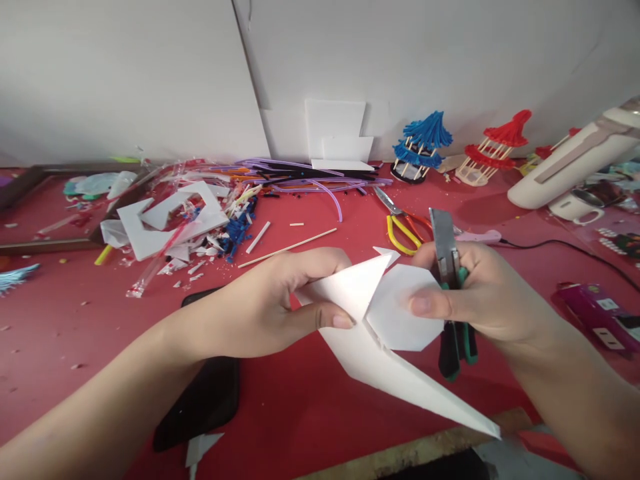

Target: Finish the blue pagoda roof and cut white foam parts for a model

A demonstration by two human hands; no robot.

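Note:
My left hand [280,300] pinches a white board offcut [395,380] between thumb and fingers. The offcut has a pointed flap at the top and a long strip that tapers down to the right. My right hand [480,293] presses its thumb on a white octagonal board piece [400,307], which lies against the offcut's cut edge. Tucked in the same hand is a hand tool [445,240] with a flat metal head and black-and-green handles. Its exact kind is unclear. The fingers behind the boards are partly hidden.
Yellow-and-red handled scissors [400,230] and a thin wooden stick [287,248] lie beyond my hands. Behind stand a blue-roofed model [423,147] and a red-roofed model [493,150]. A dark phone [207,393] rests beneath my left forearm. Scraps [175,220] are heaped at left.

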